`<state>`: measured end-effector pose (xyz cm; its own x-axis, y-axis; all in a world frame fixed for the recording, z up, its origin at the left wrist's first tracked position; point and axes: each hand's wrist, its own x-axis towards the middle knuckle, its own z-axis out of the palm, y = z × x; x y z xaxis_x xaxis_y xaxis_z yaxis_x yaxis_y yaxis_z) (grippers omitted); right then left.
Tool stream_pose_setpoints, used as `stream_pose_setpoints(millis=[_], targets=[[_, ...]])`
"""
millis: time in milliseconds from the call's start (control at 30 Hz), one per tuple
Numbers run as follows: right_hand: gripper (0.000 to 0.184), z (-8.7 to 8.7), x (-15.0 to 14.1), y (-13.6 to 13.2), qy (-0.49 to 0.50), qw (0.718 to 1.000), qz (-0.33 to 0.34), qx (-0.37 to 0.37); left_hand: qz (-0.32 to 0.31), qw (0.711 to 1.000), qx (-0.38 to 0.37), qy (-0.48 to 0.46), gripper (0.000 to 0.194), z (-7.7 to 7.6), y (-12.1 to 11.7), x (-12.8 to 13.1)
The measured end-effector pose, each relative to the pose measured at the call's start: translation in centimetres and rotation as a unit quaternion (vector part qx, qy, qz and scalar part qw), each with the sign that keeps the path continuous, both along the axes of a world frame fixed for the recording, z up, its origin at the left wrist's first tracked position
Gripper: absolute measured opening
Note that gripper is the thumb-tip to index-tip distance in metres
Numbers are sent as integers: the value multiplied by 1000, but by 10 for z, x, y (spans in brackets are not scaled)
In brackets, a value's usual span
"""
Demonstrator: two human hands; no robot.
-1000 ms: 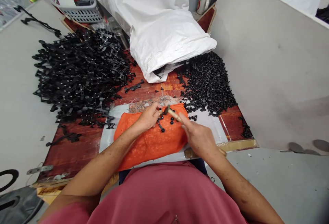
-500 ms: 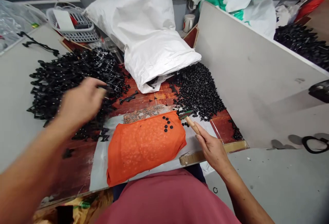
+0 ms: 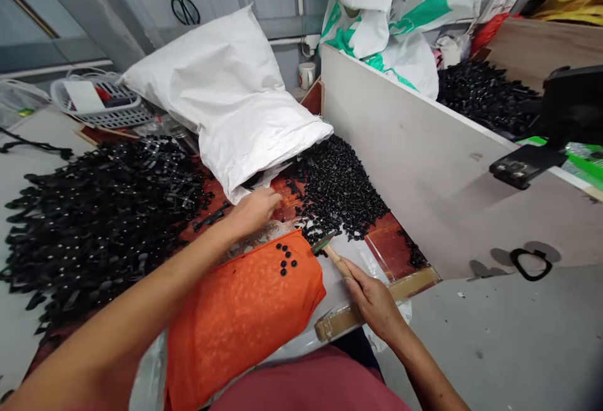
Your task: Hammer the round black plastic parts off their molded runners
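My right hand (image 3: 374, 301) is closed around the pale wooden handle of a small hammer (image 3: 336, 260). Its dark, partly green head rests near the right end of an orange cloth-covered bundle (image 3: 245, 323). Several small round black pieces (image 3: 283, 264) lie on top of the orange cloth. Beyond the bundle, just in front of the white sack's (image 3: 254, 122) mouth, is my left hand (image 3: 257, 211). Its fingers are curled together; whatever they may hold is hidden. A heap of small black plastic parts (image 3: 336, 185) lies to the right of that hand.
A big pile of longer black plastic pieces (image 3: 89, 222) covers the left side. A pale upright board (image 3: 424, 172) borders the table on the right, with a black clamp-like holder (image 3: 522, 166) over it. A grey basket (image 3: 101, 109) and a white mug (image 3: 306, 75) stand behind.
My left hand has moved from the left pile rightwards to the front of the sack. The right hand still holds the hammer by the bundle's right end. The view has shifted.
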<state>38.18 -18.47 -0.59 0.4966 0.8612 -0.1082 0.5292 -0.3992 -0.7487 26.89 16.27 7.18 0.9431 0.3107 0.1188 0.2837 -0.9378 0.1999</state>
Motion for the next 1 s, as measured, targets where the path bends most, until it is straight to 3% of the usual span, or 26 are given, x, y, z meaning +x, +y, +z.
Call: stream_pose_setpoints(millis=[100,200,333,433,500,600,733,800,900,1000], targets=[[49,-3,1,-1,12,1000,-6,8,-29,991,114,66,30,-25,17,58],[49,-4,1,0,23,1000,-2,-1,-55,984,137,100,32,-35,30,85],[48,-2,3,1,47,999,10,4,-83,980,136,119,23,-37,29,79],[47,0,5,1,56,998,14,0,-64,988,120,69,18,-30,25,66],[46,2,6,2,58,998,18,-1,-17,998,54,11,14,-23,23,59],[46,2,5,1,61,998,18,4,65,986,-130,-81,12,-10,18,49],[46,-4,4,-1,56,998,4,29,108,888,-420,-155,26,7,-9,18],[46,-8,6,-1,54,997,3,46,124,836,-514,-145,31,15,-29,-8],[47,-12,9,-1,51,997,13,53,153,795,-576,-113,32,22,-56,-52],[49,-12,12,1,47,997,28,46,168,810,-550,-116,35,18,-75,-87]])
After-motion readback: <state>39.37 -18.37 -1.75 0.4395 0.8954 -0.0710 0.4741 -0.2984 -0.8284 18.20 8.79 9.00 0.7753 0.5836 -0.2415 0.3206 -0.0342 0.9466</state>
